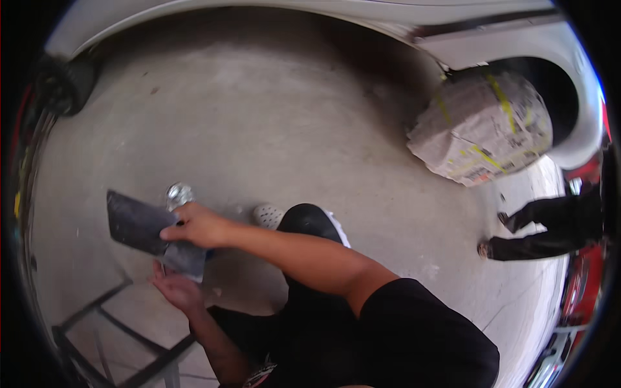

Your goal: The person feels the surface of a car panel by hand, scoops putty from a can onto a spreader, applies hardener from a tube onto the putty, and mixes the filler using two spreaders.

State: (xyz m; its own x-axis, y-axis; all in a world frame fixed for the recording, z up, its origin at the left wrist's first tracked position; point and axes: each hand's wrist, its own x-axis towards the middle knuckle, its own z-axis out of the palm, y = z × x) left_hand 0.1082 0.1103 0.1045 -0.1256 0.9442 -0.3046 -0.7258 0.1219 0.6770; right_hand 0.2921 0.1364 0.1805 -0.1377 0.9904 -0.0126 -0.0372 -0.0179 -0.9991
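Sheet, dark grey, flat, straight-edged; right hand: grip pinched closed on it; left hand: grip, cannot tell.

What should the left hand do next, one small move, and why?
Probably close the left hand lightly on the lower end of the grey flat piece. That hand looks open, palm up, just below it, though contact is hard to tell, while the right hand pinches the dark flat piece above. A second hold would likely steady things.
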